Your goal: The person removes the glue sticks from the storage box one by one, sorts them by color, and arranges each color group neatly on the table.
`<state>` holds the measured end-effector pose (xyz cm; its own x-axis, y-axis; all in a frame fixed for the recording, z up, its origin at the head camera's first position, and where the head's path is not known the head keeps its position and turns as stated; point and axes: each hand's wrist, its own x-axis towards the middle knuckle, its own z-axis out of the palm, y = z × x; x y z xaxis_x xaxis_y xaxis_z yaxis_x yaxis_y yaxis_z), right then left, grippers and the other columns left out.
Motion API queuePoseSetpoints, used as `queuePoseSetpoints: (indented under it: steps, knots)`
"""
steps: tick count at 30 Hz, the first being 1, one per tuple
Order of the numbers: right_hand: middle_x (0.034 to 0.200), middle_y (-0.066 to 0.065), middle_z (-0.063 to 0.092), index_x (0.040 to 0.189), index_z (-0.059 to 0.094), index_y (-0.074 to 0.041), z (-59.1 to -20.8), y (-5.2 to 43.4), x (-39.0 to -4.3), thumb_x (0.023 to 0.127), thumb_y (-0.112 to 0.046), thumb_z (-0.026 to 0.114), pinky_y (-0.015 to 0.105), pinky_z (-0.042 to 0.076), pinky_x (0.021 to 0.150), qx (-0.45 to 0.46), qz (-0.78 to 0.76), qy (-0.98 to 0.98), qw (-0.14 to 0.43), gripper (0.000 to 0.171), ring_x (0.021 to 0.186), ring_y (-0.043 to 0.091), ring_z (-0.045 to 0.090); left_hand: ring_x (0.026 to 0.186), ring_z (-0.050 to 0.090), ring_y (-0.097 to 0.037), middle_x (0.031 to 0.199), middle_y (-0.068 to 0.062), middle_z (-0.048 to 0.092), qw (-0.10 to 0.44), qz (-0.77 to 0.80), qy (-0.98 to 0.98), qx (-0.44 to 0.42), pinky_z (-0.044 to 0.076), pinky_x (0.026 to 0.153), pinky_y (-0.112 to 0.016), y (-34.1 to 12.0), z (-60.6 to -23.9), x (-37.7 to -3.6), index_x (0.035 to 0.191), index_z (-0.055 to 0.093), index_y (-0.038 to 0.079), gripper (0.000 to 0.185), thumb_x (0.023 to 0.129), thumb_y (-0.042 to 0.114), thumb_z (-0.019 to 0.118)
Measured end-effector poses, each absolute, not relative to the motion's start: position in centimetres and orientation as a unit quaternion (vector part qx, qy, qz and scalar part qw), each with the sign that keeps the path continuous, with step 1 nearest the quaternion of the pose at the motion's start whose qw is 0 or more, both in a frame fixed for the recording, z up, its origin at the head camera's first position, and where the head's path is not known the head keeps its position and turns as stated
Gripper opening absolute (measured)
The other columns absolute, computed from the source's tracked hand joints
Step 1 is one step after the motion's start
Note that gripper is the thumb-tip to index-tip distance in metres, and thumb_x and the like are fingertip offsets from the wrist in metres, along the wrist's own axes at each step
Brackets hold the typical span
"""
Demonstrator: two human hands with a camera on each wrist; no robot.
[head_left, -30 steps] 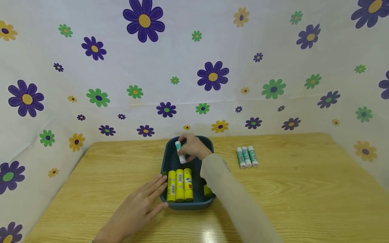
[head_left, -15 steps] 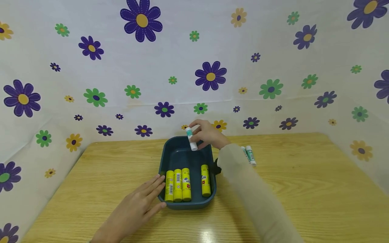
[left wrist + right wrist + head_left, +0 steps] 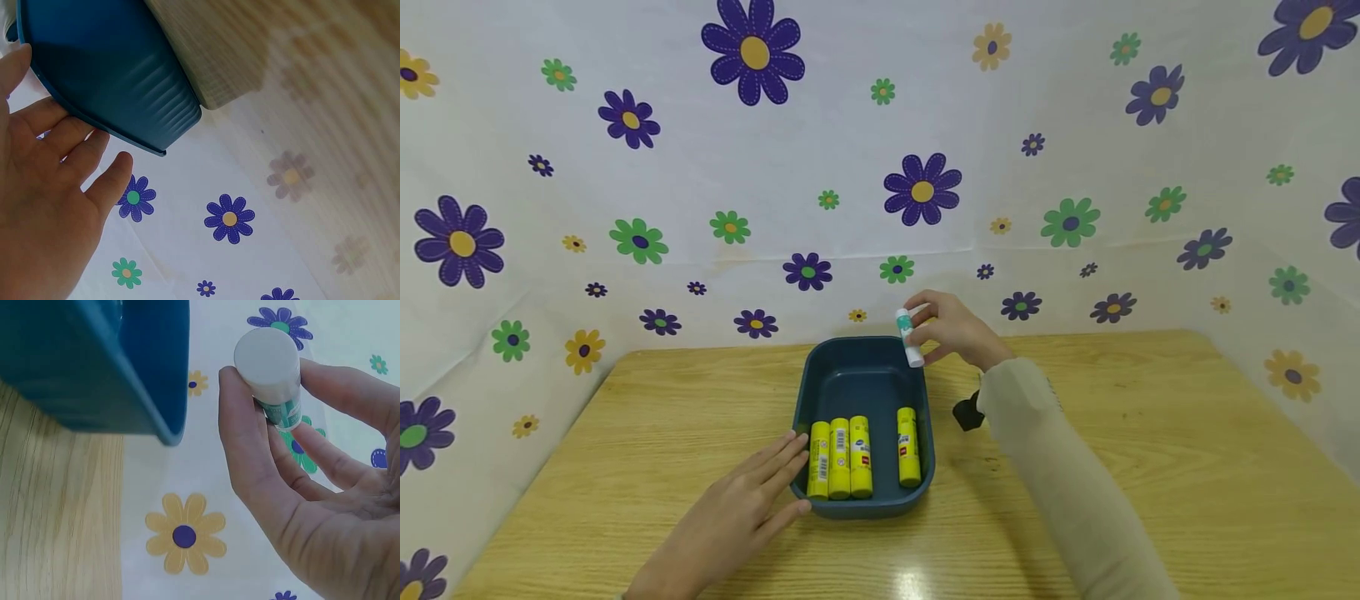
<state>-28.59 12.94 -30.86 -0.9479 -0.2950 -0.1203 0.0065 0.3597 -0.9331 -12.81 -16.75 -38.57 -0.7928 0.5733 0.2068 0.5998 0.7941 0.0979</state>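
My right hand (image 3: pixel 955 332) pinches a white glue stick with a green label (image 3: pixel 909 337) between thumb and fingers. It is raised over the far right corner of a dark blue tray (image 3: pixel 865 387). In the right wrist view the glue stick's white end (image 3: pixel 269 359) faces the camera, apart from the tray wall (image 3: pixel 119 387). My left hand (image 3: pixel 733 508) lies with extended fingers against the tray's near left rim, and in the left wrist view its fingertips touch that rim. Inside the tray, three yellow glue sticks (image 3: pixel 839 458) lie side by side at left, and another yellow glue stick (image 3: pixel 908 447) lies at right.
The tray stands on a wooden table (image 3: pixel 685 400). A white cloth with printed flowers (image 3: pixel 850 125) hangs behind and at both sides. Below the right sleeve (image 3: pixel 1060 450) hangs a small black piece (image 3: pixel 968 412). The right arm covers part of the table.
My right hand has lifted the white glue stick up from inside the tray and carried it rightward to the rim. The white glue sticks on the table are now hidden behind that arm. The left hand stays.
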Motion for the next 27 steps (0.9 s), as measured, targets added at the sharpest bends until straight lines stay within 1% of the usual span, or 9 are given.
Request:
queuePoseSetpoints:
  steps: [7,11,19,27]
  knots:
    - [0.114,0.021,0.045,0.128,0.042,-0.004,-31.4,14.6,-28.1,0.081,0.003,0.063,0.041,0.056,0.066,-0.086,-0.565,0.810,0.128,0.052,0.093,0.035,0.053,0.134,0.025,-0.015,0.146,0.000,0.030,0.084,-0.083,-0.943,-0.313,0.034,0.102,-0.036,-16.7,-38.6,-12.8,0.135,0.046,0.011,0.059,0.091,0.049,0.048]
    - [0.117,0.022,0.043,0.130,0.040,-0.003,-31.7,15.6,-28.0,0.081,0.002,0.063,0.042,0.055,0.067,-0.091,-0.569,0.807,0.126,0.054,0.095,0.036,0.052,0.133,0.025,-0.016,0.146,0.000,0.030,0.086,-0.085,-0.942,-0.315,0.035,0.102,-0.036,-16.6,-38.6,-12.8,0.135,0.046,0.010,0.058,0.091,0.048,0.049]
    - [0.119,0.022,0.043,0.128,0.040,-0.005,-32.0,17.2,-27.6,0.082,0.002,0.063,0.043,0.055,0.068,-0.082,-0.578,0.802,0.122,0.052,0.096,0.038,0.051,0.133,0.026,-0.017,0.146,0.000,0.030,0.079,-0.082,-0.946,-0.304,0.036,0.101,-0.038,-16.7,-38.6,-12.8,0.135,0.045,0.011,0.059,0.091,0.051,0.046]
    - [0.119,0.024,0.042,0.131,0.038,-0.002,-32.5,19.6,-27.0,0.082,0.001,0.062,0.043,0.055,0.068,-0.076,-0.563,0.816,0.102,0.055,0.092,0.034,0.053,0.133,0.026,-0.017,0.146,0.000,0.030,0.079,-0.081,-0.944,-0.310,0.036,0.101,-0.038,-16.8,-38.5,-12.8,0.135,0.045,0.011,0.059,0.091,0.050,0.047]
